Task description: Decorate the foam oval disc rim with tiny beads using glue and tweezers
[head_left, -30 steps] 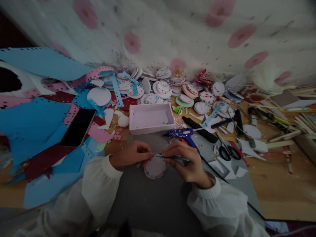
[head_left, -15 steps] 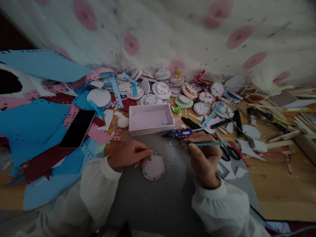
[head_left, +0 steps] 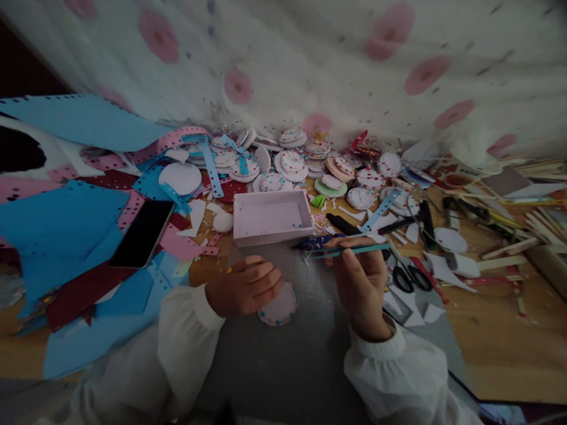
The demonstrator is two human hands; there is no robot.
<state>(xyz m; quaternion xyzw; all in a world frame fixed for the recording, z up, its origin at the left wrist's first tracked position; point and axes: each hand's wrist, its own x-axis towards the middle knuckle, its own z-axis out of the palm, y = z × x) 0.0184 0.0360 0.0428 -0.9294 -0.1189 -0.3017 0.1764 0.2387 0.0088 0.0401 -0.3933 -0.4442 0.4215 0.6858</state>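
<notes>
A small round white disc (head_left: 281, 307), its rim dotted with blue and red bits, lies on the grey mat (head_left: 279, 372). My left hand (head_left: 248, 286) is over the disc's upper left part, with its fingers curled on that edge; the fingertips are partly hidden. A tiny yellow spot shows by that hand's back edge. My right hand (head_left: 361, 286) holds slim teal tweezers (head_left: 370, 249) level, pointing left. Beyond their tips lies a blue glue gun (head_left: 312, 243), partly covered by the right hand. A shallow white open box (head_left: 272, 236) stands behind the disc, with a few small blue dots inside.
Decorated round stacks (head_left: 292, 165) crowd the back by the flowered curtain. To the left are a black phone (head_left: 142, 233) and blue sheets (head_left: 66, 218). Scissors (head_left: 411, 276), paper scraps, a cutter and wooden sticks (head_left: 549, 230) lie to the right.
My left hand has turned and slid right, covering more of the disc. My right hand has moved slightly left with the tweezers, hiding more of the glue gun. The view has shifted a little.
</notes>
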